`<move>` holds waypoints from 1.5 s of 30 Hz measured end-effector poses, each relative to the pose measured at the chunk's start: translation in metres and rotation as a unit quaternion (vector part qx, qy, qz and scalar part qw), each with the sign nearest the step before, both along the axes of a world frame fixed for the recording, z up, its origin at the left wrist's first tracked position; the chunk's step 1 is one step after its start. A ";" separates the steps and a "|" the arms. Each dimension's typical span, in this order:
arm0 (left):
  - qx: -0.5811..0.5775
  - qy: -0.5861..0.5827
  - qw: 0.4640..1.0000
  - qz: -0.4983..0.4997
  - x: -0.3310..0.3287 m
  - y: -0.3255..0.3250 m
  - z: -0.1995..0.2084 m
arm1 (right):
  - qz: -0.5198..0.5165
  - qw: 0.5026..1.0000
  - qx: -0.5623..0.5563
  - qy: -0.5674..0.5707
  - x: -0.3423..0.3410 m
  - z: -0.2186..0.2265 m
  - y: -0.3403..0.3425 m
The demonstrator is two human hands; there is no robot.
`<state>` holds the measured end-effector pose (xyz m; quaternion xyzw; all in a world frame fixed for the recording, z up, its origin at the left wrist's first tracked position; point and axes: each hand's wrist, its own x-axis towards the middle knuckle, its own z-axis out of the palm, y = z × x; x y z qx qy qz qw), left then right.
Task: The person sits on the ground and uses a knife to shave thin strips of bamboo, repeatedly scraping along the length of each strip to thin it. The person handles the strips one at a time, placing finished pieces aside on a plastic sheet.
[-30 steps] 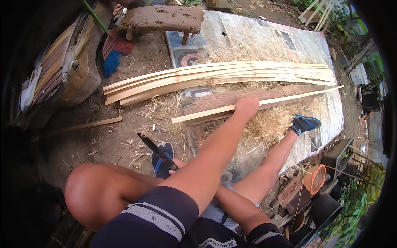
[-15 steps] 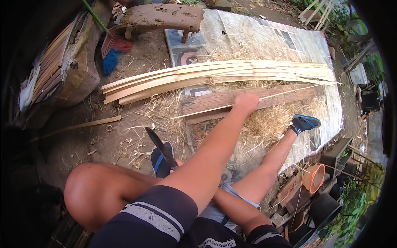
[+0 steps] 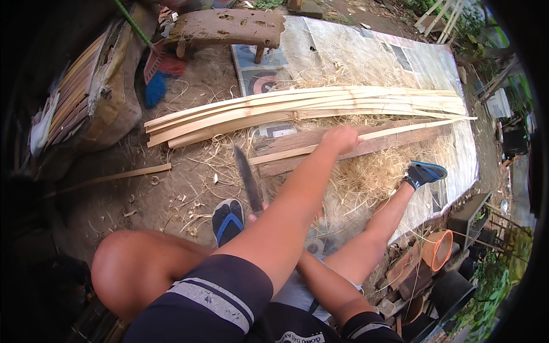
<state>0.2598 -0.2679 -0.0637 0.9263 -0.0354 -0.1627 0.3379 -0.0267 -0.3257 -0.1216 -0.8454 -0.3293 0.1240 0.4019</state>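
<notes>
The left hand (image 3: 341, 140) is closed around a long, pale, flat strip (image 3: 400, 130), knuckles up, the arm reaching well forward and slanting across the body. Under it the right forearm crosses the other way, so the two make an X over the lap. Most of the right hand (image 3: 253, 218) is tucked behind the left forearm, but I can see fingers wrapped at the base of a dark knife (image 3: 248, 180), its long, slightly blurred blade angled up and away. The strip's left end lies right beside that blade; I can't tell whether they touch.

The strip runs out on both sides of the left hand, smooth and straw-coloured, over a rough brown timber (image 3: 289, 143) with a weathered grain. Just beyond that hand lies a bundle of similar slats (image 3: 214, 117), long and gently bowed, their ends uneven. Curly, hair-thin shavings (image 3: 377, 174) are heaped to the right of the left hand, and more are strewn over a creased, printed sheet (image 3: 366, 43) beyond it. Left of the knife hand, the bare brown earth (image 3: 171, 188) is littered with loose curls. Right beside the knife hand, a foot in a blue-strapped sandal (image 3: 229, 220) is planted.
</notes>
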 end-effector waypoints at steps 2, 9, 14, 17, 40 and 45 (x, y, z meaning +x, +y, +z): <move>-0.007 0.010 1.000 0.000 -0.004 0.001 -0.004 | -0.052 0.947 0.103 0.301 0.030 0.000 -0.011; 0.006 -0.009 1.000 -0.008 -0.002 -0.002 -0.005 | -0.017 0.892 0.125 0.434 0.025 -0.001 -0.023; -0.003 -0.019 1.000 -0.012 -0.003 -0.005 -0.001 | 0.052 0.978 0.004 0.204 -0.011 -0.002 -0.008; 0.009 -0.033 0.999 0.008 -0.013 -0.015 0.004 | 0.015 0.952 -0.001 0.304 0.025 -0.018 -0.027; 0.016 -0.092 0.995 0.035 -0.029 -0.025 -0.002 | 0.031 0.974 0.045 0.222 -0.029 0.015 0.032; 0.143 -0.056 0.988 -0.016 -0.024 0.002 0.015 | -0.047 0.992 -0.042 0.112 0.038 0.047 0.001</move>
